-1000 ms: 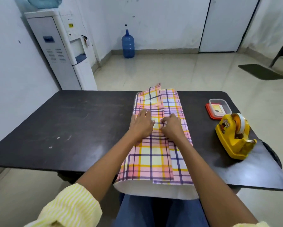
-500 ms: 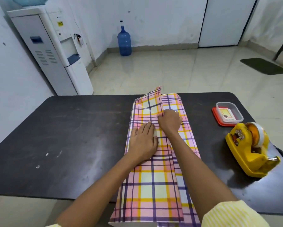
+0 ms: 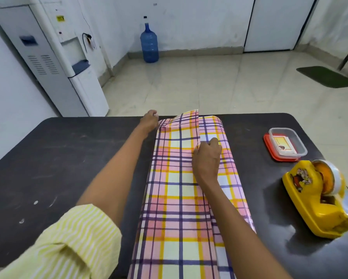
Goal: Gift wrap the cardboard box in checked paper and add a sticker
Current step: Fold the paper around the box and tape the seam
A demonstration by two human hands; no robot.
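Because the checked paper point(image 3: 181, 198) covers it completely, the cardboard box cannot be seen; it presumably lies inside the wrap at the middle of the dark table point(image 3: 68, 158). The bundle's long axis runs from the table's near edge to its far edge, and the frame cuts off its near end. The right hand point(image 3: 206, 158) sits on top, fingers curled, pinching the overlapping seam. The left hand point(image 3: 149, 120), at the far edge, curls round the paper's puckered far left corner, fingertips hidden. A yellow tape dispenser point(image 3: 318, 198) stands by the right edge, nearer the right hand.
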